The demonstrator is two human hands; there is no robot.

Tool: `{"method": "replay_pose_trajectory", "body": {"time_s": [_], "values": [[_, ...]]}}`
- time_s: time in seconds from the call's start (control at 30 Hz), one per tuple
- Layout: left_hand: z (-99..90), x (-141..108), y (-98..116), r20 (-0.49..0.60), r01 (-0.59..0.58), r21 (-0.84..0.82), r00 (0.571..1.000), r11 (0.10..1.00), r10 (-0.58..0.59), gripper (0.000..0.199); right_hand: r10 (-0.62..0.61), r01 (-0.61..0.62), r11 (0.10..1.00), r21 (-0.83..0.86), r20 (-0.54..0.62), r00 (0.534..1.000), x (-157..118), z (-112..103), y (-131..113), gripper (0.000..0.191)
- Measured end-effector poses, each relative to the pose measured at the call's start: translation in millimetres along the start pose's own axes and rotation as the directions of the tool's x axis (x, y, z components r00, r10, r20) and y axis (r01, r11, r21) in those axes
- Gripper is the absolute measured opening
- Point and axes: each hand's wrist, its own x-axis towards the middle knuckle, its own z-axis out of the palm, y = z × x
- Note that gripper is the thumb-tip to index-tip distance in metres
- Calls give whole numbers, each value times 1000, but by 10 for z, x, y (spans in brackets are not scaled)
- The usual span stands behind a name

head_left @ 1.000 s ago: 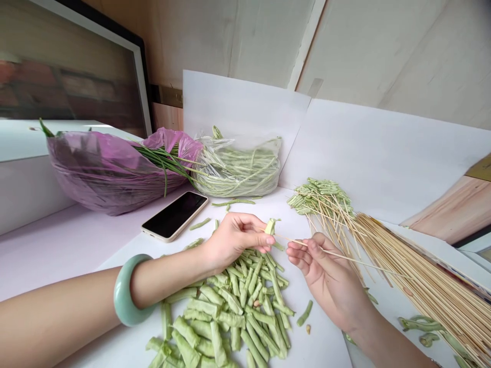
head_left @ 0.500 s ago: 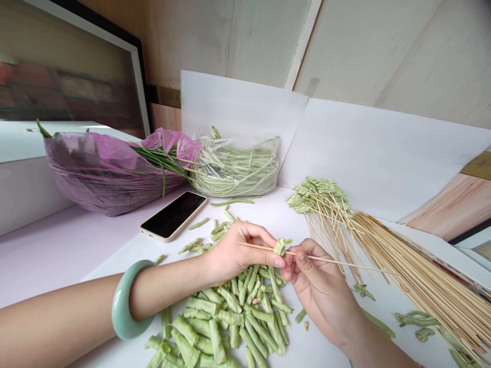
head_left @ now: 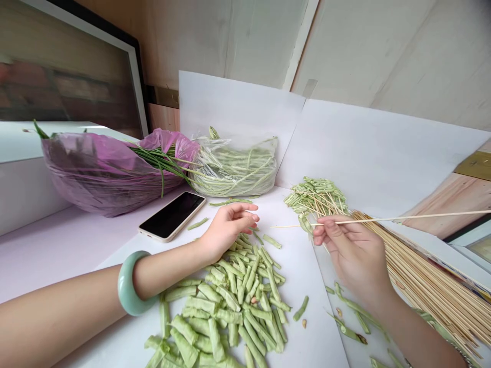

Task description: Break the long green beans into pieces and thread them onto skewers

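The right hand [head_left: 353, 250] pinches a bare skewer [head_left: 406, 217] between thumb and fingers, nearer its visible tip; the left hand [head_left: 228, 227] lies open, empty, beside cut beans [head_left: 238, 301]

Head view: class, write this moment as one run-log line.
left hand: empty, by cut beans | right hand: holding bamboo skewer

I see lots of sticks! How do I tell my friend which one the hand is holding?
Find the big pile of cut green beans on the white tabletop. Just right of the pile, the person's right hand pinches one long bamboo skewer. It is the only stick lifted in the air, lying across above the bundle of loose skewers.
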Motion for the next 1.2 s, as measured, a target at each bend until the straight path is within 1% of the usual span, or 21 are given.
{"method": "replay_pose_trajectory", "body": {"time_s": [0.03, 0.1, 0.17, 0.23, 0.33, 0.6, 0.67, 0.77, 0.83, 0.93, 1.07, 1.13, 1.2], "values": [[-10, 13, -4, -10, -9, 14, 1000, 1000, 9, 39, -57, 57, 993, -107, 2, 998, 15, -36, 9, 18], [-13, 25, -14, -7, -30, 39, 1000, 999, 30, 39, -143, 153, 948, -279, 56, 988, 18, -75, 27, 16], [-3, 21, -25, 13, -47, 67, 999, 997, 46, 34, -193, 235, 897, -374, 146, 970, -3, -75, 49, 17], [9, 12, -36, 35, -60, 92, 998, 994, 57, 29, -212, 299, 853, -427, 239, 948, -30, -54, 77, 15], [13, 4, -53, 52, -67, 112, 997, 991, 61, 26, -244, 376, 797, -473, 317, 916, -55, -20, 112, 13], [-14, 16, -89, 63, -54, 133, 997, 990, 46, 23, -351, 543, 642, -542, 421, 836, -59, 25, 102, 15], [-11, 17, -92, 64, -55, 137, 997, 989, 46, 22, -383, 584, 594, -553, 444, 810, -67, 44, 99, 15], [-2, 18, -90, 58, -45, 142, 998, 989, 37, 22, -437, 655, 519, -548, 489, 755, -81, 69, 103, 16], [3, 16, -87, 53, -35, 145, 998, 989, 28, 22, -441, 677, 506, -534, 514, 736, -86, 75, 109, 17], [6, 6, -84, 52, -26, 152, 998, 988, 19, 22, -422, 661, 521, -540, 510, 750, -81, 63, 116, 18], [5, -2, -87, 55, -23, 157, 998, 987, 14, 21, -434, 635, 529, -563, 464, 772, -73, 42, 111, 17], [5, 2, -88, 58, -25, 156, 998, 987, 16, 21, -433, 630, 538, -560, 458, 776, -79, 43, 99, 16], [6, 10, -87, 58, -28, 151, 998, 988, 19, 21, -438, 637, 543, -547, 463, 771, -91, 53, 79, 16]]}}
